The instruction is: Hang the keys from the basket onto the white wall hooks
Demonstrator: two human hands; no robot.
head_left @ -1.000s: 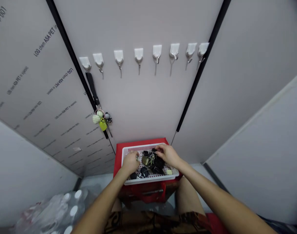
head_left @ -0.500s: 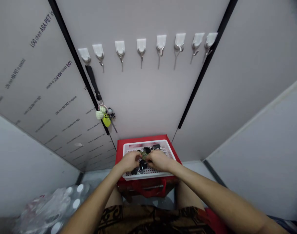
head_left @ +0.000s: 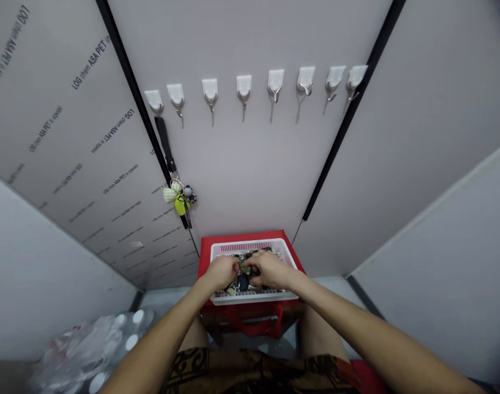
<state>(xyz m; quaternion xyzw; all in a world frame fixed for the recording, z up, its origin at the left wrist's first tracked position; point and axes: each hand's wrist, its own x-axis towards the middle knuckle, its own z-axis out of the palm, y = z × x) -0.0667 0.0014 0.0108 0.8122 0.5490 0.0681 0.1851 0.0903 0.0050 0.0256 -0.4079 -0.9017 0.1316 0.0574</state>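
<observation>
Keychains (head_left: 243,282) are heaped in the basket (head_left: 255,299), between left hand (head_left: 222,272) and right hand (head_left: 270,270). Both are held curled; whether anything is pinched cannot be told. Keychains are partly covered by them; hooks (head_left: 244,84) are mounted above.

Which trinkets the left hand (head_left: 224,272) touches cannot be told, its fingertips being lost among the keychains (head_left: 242,283); the right hand (head_left: 270,269) covers part of the same pile, its grip unclear. Smaller pieces in the white plastic basket (head_left: 256,299) blur together. The bottom edge cuts off both forearms (head_left: 160,336), the patterned shorts (head_left: 250,375) and the bottle pack (head_left: 131,343).
</observation>
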